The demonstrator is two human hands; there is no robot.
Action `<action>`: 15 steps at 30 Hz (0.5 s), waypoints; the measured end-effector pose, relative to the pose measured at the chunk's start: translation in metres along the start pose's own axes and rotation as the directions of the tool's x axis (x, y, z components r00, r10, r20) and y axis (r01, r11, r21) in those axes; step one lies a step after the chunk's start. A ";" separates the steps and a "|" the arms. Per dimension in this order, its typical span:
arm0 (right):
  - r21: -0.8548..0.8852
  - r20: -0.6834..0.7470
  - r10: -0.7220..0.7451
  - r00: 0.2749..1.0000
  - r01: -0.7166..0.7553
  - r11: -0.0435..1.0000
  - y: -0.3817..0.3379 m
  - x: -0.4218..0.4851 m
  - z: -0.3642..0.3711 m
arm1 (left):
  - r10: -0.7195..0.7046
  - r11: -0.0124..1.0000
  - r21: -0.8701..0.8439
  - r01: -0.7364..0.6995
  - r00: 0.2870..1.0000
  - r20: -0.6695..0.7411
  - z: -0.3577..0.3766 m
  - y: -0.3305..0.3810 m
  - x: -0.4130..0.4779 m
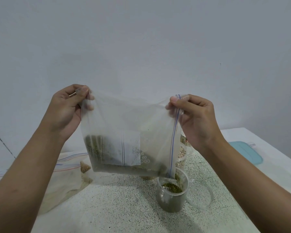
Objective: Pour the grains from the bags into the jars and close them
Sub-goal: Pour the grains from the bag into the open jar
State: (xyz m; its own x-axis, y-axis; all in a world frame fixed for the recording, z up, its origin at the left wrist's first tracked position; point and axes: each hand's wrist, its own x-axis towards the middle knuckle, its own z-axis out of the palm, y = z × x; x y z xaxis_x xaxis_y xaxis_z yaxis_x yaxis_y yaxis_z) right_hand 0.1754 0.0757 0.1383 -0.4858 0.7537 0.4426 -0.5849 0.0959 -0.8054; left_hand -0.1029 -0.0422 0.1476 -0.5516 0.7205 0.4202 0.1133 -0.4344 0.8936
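A clear zip bag with green grains in its lower part hangs over the table, turned so its blue zip edge runs down the right side. My left hand pinches the bag's upper left corner. My right hand pinches the upper right corner at the zip. The bag's lower right corner sits over an open clear jar, which holds green grains. The jar's clear lid lies flat on the table just right of it.
Other zip bags, one with brown grains, lie at the left on the speckled table. Another jar with pale beans stands behind the held bag. A teal lid lies at the right near the table's edge.
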 end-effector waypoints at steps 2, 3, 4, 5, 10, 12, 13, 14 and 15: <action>0.004 0.002 0.000 1.000 0.000 1.000 -0.001 0.000 0.000 | 0.005 1.000 0.002 -0.005 1.000 -0.001 0.001 0.001 0.000; 0.006 0.003 -0.001 1.000 0.001 1.000 0.000 0.000 0.000 | 0.006 1.000 0.001 -0.006 1.000 -0.001 0.001 0.001 0.000; 0.007 0.003 -0.001 1.000 0.001 1.000 0.000 0.000 -0.001 | 0.006 1.000 -0.001 -0.006 1.000 -0.002 0.002 0.001 0.000; 0.005 0.004 -0.002 1.000 0.002 1.000 0.000 0.000 -0.001 | 0.007 1.000 -0.003 -0.007 1.000 -0.003 0.002 0.002 0.000; 0.005 0.002 -0.002 1.000 0.002 1.000 -0.001 0.001 -0.001 | 0.002 1.000 -0.003 -0.002 1.000 -0.002 0.001 0.003 0.001; 0.005 0.000 -0.001 1.000 0.001 1.000 -0.001 0.001 -0.001 | 0.001 1.000 -0.006 -0.001 1.000 -0.003 0.001 0.003 0.001; 0.006 -0.001 0.000 1.000 0.000 1.000 -0.001 0.001 -0.001 | 0.003 1.000 -0.008 -0.003 1.000 -0.001 0.002 0.004 0.001; 0.008 -0.003 0.001 1.000 -0.001 1.000 -0.001 0.001 -0.002 | 0.005 1.000 -0.011 -0.005 1.000 0.001 0.002 0.004 0.000; 0.009 -0.005 0.001 1.000 -0.001 1.000 -0.001 0.001 -0.002 | 0.006 1.000 -0.014 -0.006 1.000 0.002 0.003 0.003 0.000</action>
State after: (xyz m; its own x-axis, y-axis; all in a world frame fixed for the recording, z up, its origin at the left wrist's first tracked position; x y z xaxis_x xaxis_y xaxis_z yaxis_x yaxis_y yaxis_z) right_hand 0.1765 0.0779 0.1389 -0.4834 0.7570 0.4397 -0.5901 0.0892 -0.8024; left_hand -0.1005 -0.0423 0.1511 -0.5492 0.7189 0.4261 0.1054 -0.4462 0.8887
